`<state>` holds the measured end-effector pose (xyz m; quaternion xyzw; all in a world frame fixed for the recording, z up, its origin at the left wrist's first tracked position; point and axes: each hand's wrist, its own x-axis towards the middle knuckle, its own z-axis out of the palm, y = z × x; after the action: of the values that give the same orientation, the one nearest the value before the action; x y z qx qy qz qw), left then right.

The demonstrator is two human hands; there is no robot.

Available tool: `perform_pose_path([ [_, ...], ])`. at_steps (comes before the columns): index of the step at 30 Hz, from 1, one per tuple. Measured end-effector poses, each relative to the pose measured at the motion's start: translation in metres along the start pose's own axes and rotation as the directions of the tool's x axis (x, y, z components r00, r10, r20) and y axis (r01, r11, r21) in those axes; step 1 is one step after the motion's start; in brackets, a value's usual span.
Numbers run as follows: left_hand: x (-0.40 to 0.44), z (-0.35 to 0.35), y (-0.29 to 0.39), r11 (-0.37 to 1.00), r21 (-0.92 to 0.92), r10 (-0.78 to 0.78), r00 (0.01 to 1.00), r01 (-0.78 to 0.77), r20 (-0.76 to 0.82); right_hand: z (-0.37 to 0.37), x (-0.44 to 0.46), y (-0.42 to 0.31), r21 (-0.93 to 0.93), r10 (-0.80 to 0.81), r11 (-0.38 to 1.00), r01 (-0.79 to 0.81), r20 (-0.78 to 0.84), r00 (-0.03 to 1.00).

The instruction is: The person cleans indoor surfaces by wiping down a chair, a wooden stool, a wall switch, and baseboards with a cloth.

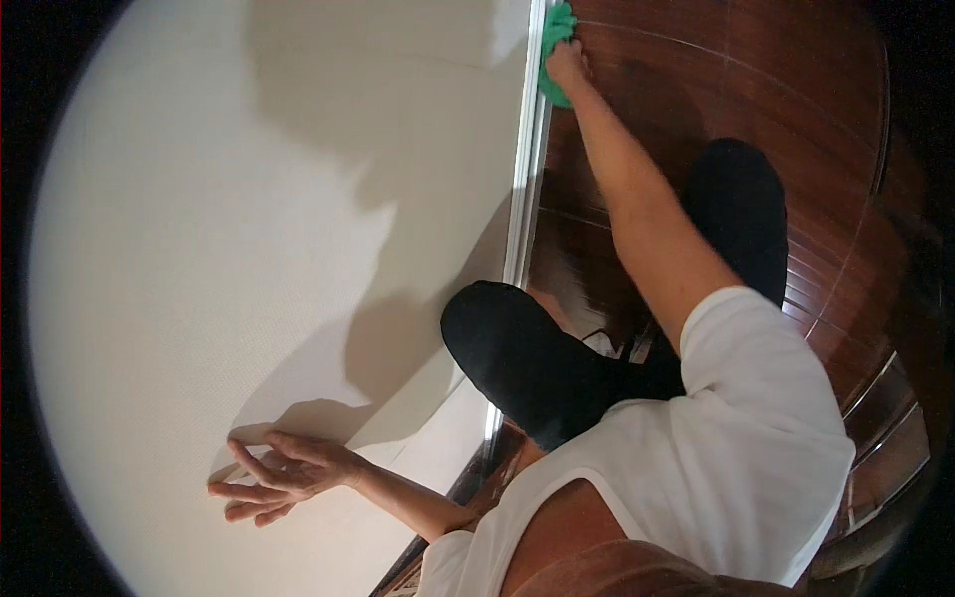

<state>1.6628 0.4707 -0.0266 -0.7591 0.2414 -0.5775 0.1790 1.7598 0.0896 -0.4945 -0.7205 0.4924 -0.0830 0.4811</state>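
Note:
My right hand point(569, 66), at the top of the view, is closed on a green cloth point(558, 93). The cloth lies bunched against the white trim strip point(524, 204), where the pale wall meets the dark floor. Over at the lower left, my left hand point(288, 476) has its fingers spread and holds nothing. It is at the pale wall panel point(199, 298), with its shadow close by; whether the fingertips press on the surface is hard to tell.
Glossy reddish-brown floor tiles point(796, 60) stretch along the right side. My bent knees in dark trousers point(527, 348) sit between my arms, one close to the trim. At the lower right is a step-like edge point(880, 438).

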Motion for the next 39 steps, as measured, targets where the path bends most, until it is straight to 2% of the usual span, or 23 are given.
perform_pose_path([
  [4,0.002,0.0,0.003,1.0,0.015,-0.005,1.0,0.005,0.002,0.012,0.003,0.004,0.0,-0.019,1.0,0.019,-0.018,1.0],
  [6,0.003,-0.002,0.005,0.998,0.058,0.002,1.0,-0.003,0.012,0.031,-0.028,0.031,0.05,-0.065,0.997,0.058,0.161,0.985],
  [8,0.007,-0.004,0.013,0.998,0.067,-0.013,0.999,0.011,0.033,0.037,-0.063,0.069,0.312,-0.243,0.934,0.176,0.19,0.951],
  [9,0.008,-0.005,0.017,0.997,0.076,-0.021,0.999,0.018,0.046,0.009,-0.076,0.069,0.529,-0.114,0.825,-0.199,0.501,0.858],
  [10,0.006,-0.005,0.013,0.998,0.045,-0.036,0.997,0.033,0.064,-0.021,-0.086,0.067,0.549,-0.088,0.6,-0.582,0.768,0.634],
  [11,0.005,-0.006,0.011,0.998,0.047,-0.036,0.997,0.033,0.068,-0.037,-0.092,0.068,0.579,-0.106,0.497,-0.646,0.78,0.617],
  [13,0.001,-0.003,0.005,0.998,0.04,-0.043,0.997,0.04,0.068,-0.063,-0.1,0.065,0.612,-0.146,0.275,-0.742,0.789,0.597],
  [14,-0.005,-0.001,-0.003,0.997,0.02,-0.075,0.993,0.073,0.094,-0.074,-0.107,0.057,0.663,-0.223,0.19,-0.724,0.747,0.626],
  [17,-0.03,0.012,-0.025,0.994,-0.047,-0.092,0.983,0.101,0.156,-0.115,-0.123,0.036,0.63,-0.28,0.067,-0.774,0.756,0.591],
  [19,-0.053,0.027,-0.051,0.988,-0.082,-0.114,0.978,0.13,0.177,-0.121,-0.137,0.029,0.662,-0.318,0.057,-0.747,0.722,0.615],
  [20,-0.047,0.021,-0.053,0.994,-0.035,-0.096,0.976,0.105,0.194,-0.12,-0.142,0.027,0.673,-0.341,0.052,-0.737,0.706,0.621],
  [23,-0.045,0.017,-0.063,0.994,-0.014,-0.106,0.966,0.112,0.236,-0.119,-0.144,0.025,0.652,-0.243,0.05,-0.757,0.743,0.624],
  [24,-0.047,0.018,-0.067,0.991,-0.031,-0.117,0.961,0.129,0.252,-0.116,-0.144,0.027,0.681,-0.195,0.044,-0.731,0.723,0.662],
  [27,-0.048,0.014,-0.075,0.99,-0.009,-0.134,0.949,0.142,0.284,-0.107,-0.143,0.022,0.815,-0.006,0.231,-0.531,0.547,0.837],
  [30,-0.036,0.008,-0.065,0.892,-0.264,-0.309,0.921,0.368,0.238,-0.101,-0.124,0.016,0.784,-0.046,0.405,-0.472,0.532,0.845],
  [32,-0.016,0.016,-0.091,0.715,-0.612,-0.36,0.928,0.338,0.093,-0.102,-0.111,-0.022,0.778,-0.075,0.509,-0.368,0.466,0.882],
  [33,0.019,0.002,-0.075,0.714,-0.586,-0.455,0.89,0.383,0.028,-0.102,-0.107,-0.044,0.768,-0.09,0.559,-0.312,0.43,0.898],
  [34,0.051,-0.005,-0.063,0.761,-0.561,-0.452,0.887,0.327,-0.097,-0.093,-0.095,-0.061,0.765,-0.15,0.623,-0.165,0.324,0.934],
  [35,0.062,0.001,-0.087,0.867,-0.461,-0.314,0.927,0.192,-0.205,-0.08,-0.081,-0.079,0.74,-0.221,0.673,-0.015,0.221,0.95],
  [36,0.085,0.006,-0.091,0.907,-0.414,-0.205,0.942,0.081,-0.264,-0.071,-0.075,-0.101,0.581,-0.302,0.789,0.202,0.08,0.95],
  [37,0.094,0.014,-0.1,0.919,-0.381,-0.209,0.943,0.099,-0.258,-0.062,-0.067,-0.12,0.366,-0.41,0.842,0.396,-0.042,0.911],
  [38,0.1,0.026,-0.112,0.929,-0.353,-0.215,0.942,0.115,-0.259,-0.041,-0.054,-0.125,0.338,-0.512,0.796,0.502,-0.066,0.856],
  [39,0.105,0.039,-0.123,0.937,-0.324,-0.221,0.94,0.13,-0.261,-0.026,-0.048,-0.123,0.085,-0.579,0.815,0.573,0.094,0.81],
])
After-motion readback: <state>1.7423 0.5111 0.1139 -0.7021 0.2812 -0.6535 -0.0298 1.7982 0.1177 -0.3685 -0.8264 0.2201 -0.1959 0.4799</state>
